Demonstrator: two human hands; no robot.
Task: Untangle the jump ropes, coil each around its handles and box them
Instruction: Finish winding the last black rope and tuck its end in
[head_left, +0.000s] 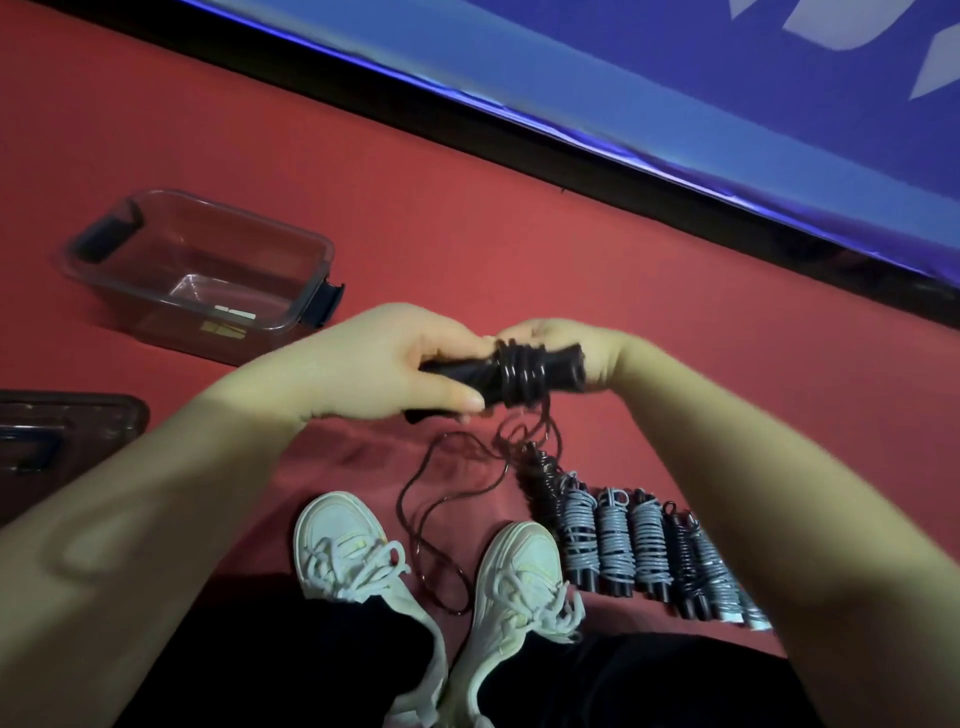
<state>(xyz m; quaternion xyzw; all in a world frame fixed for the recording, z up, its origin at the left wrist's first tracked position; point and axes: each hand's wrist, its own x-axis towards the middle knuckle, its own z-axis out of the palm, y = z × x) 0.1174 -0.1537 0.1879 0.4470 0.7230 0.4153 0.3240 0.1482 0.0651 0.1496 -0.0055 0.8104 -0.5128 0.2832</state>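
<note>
Currently mid-coil, head view: left hand (384, 364) gripping one end of the paired black handles (563, 364), right hand (597, 358) clasping the other, a few turns of dark rope (519, 371) wound on, all held up just right of the clear box (234, 215). Next, probably: wind in the slack lying on the floor right of the box, looped between the sneakers (353, 551) and likely to snag there. Farther right of the box, row of coiled ropes (644, 545), not yet boxed; lid (67, 431) nearer, left of it.

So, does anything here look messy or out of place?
Only the black rope: it is partly wound, and its loose tail trails down between the shoes. The wound ropes lie in a neat row.
</note>
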